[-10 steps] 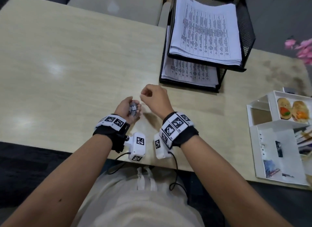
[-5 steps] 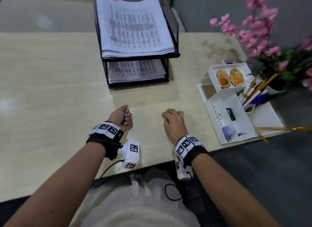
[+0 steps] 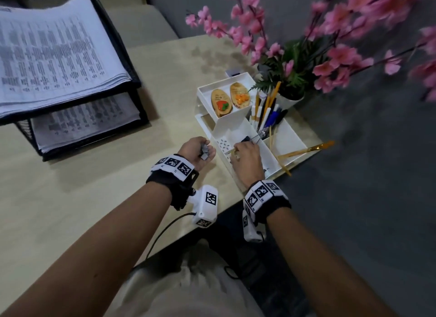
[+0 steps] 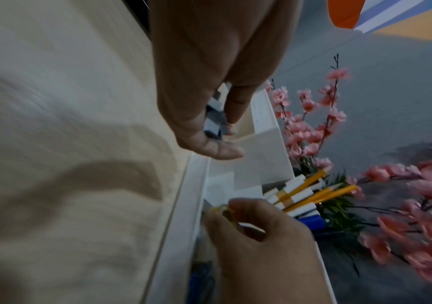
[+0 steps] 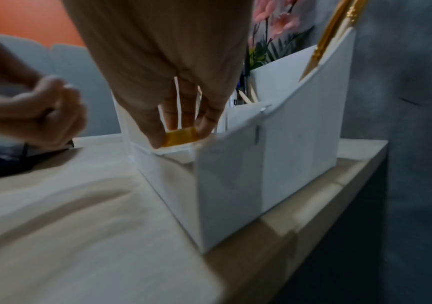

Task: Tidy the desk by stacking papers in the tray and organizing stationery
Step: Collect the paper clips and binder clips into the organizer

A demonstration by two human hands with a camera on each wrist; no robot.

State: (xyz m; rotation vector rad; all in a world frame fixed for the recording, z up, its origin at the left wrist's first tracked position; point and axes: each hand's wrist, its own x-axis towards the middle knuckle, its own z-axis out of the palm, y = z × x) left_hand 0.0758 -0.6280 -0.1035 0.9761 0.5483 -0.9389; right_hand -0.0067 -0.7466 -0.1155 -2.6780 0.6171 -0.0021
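— Clips first: where are they?
— A bunch of small grey clips [image 3: 204, 152] sits in the left hand [image 3: 197, 150], whose fingers curl round them, just beside the near-left wall of the white organizer [image 3: 295, 137]. From the left wrist the same clips [image 4: 213, 121] show between thumb and fingers, blurred.
— And the other hand?
— The right hand [image 3: 247, 159] is over the organizer's long front compartment, fingertips pinching a small yellow piece [image 5: 181, 136]. From the right wrist that piece hangs just above the compartment's rim. I cannot tell what it is.
— What lies in that compartment?
— A small dark item shows just beyond the right hand's fingers; the rest is hidden by the hand. The compartment's left wall has a patch of small holes.
— The rest of the organizer?
— Its raised back tray holds two oval wooden pieces [image 3: 230, 99], one with a red picture and one with an orange picture. To the right of that, pens and pencils [image 3: 266, 111] stand in a cup section. A gold-tipped brush [image 3: 306, 149] leans out over the organizer's right edge.
— Around it?
— Behind the organizer stands a pot of pink blossoms [image 3: 306, 64]. Well to its left is the black two-tier paper tray [image 3: 132, 64], with printed papers [image 3: 54, 54] stacked on both levels. All of it rests on the pale wooden desk [image 3: 82, 210], with the organizer near the desk's right corner.
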